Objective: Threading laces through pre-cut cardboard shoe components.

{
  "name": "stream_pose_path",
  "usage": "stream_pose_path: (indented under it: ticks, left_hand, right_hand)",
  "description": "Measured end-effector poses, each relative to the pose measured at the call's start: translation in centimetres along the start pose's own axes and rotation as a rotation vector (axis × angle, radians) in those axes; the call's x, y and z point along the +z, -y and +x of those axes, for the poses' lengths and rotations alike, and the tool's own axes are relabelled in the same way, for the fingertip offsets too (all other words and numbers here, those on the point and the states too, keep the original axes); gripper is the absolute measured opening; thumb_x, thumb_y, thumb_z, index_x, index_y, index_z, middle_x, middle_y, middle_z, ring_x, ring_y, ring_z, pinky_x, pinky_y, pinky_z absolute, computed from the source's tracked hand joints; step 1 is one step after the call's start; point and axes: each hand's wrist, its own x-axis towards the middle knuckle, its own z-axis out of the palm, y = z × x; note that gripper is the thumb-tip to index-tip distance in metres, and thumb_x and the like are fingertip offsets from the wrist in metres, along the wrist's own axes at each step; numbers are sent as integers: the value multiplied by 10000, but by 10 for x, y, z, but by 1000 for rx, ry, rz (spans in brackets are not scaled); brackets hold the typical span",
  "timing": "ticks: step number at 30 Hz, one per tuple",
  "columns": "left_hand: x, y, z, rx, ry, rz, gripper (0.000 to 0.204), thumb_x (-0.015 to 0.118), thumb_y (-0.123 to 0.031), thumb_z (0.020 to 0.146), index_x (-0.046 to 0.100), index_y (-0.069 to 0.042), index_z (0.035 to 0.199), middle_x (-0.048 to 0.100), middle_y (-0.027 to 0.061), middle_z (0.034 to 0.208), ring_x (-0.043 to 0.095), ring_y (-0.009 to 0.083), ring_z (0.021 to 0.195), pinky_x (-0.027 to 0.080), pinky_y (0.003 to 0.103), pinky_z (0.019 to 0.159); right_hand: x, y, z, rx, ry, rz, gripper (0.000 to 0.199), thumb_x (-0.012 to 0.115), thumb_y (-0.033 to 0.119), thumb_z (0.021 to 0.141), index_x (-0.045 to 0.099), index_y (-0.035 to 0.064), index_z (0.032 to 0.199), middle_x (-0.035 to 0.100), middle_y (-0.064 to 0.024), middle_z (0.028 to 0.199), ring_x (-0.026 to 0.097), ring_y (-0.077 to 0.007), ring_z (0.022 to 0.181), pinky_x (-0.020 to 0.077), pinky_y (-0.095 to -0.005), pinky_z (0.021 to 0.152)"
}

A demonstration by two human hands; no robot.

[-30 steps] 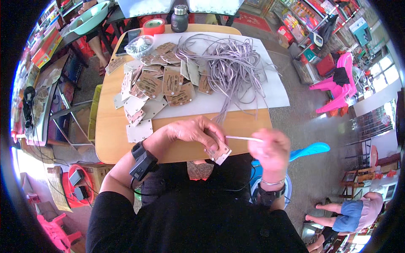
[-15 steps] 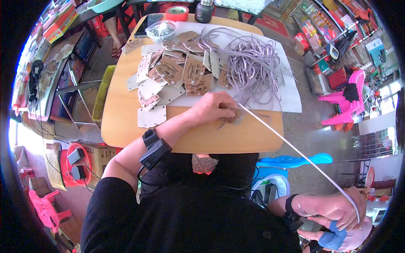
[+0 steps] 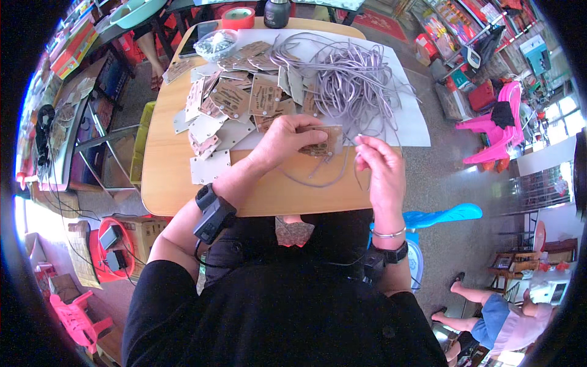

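Over the near part of the wooden table (image 3: 257, 199), my left hand (image 3: 286, 139) pinches a small brown printed card (image 3: 319, 147) with a clear plastic edge. Just to its right, my right hand (image 3: 380, 164) has thumb and fingers pressed together on a thin pale purple cord, a short end of which shows at the fingertips. A loop of this cord (image 3: 315, 185) hangs below the card and lies on the tabletop. Whether it passes through the card is too small to tell. Behind my hands lies a tangled heap of similar cords (image 3: 358, 79).
Brown and white cards (image 3: 229, 101) are piled at the table's left middle. Behind them stand a clear bowl (image 3: 215, 46), a red tape roll (image 3: 238, 18) and a dark bottle (image 3: 277, 13). A blue stool (image 3: 443, 214) is at right; another person sits at lower right.
My right hand has come back from far lower right to beside the card. The cord, stretched taut before, now hangs slack in a loop. My left hand still holds the card.
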Motion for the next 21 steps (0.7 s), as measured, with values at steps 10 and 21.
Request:
stream_pose_path:
  ticks: [10, 21]
  left_hand:
    - [9, 8, -2, 137, -126, 205, 305, 685, -171, 800, 629, 19, 1031, 676, 112, 855, 632, 116, 768, 503, 268, 715]
    - [10, -1, -7, 442, -138, 541, 223, 691, -145, 767, 647, -24, 950, 630, 126, 849, 632, 252, 774, 503, 335, 685]
  right_hand:
    - [28, -24, 7, -48, -20, -122, 113, 653, 69, 814, 582, 13, 882, 553, 21, 701, 477, -32, 588, 379, -180, 519]
    - [30, -31, 11, 1, -24, -54, 117, 648, 92, 807, 600, 18, 884, 564, 15, 703, 468, -30, 592, 368, -190, 514]
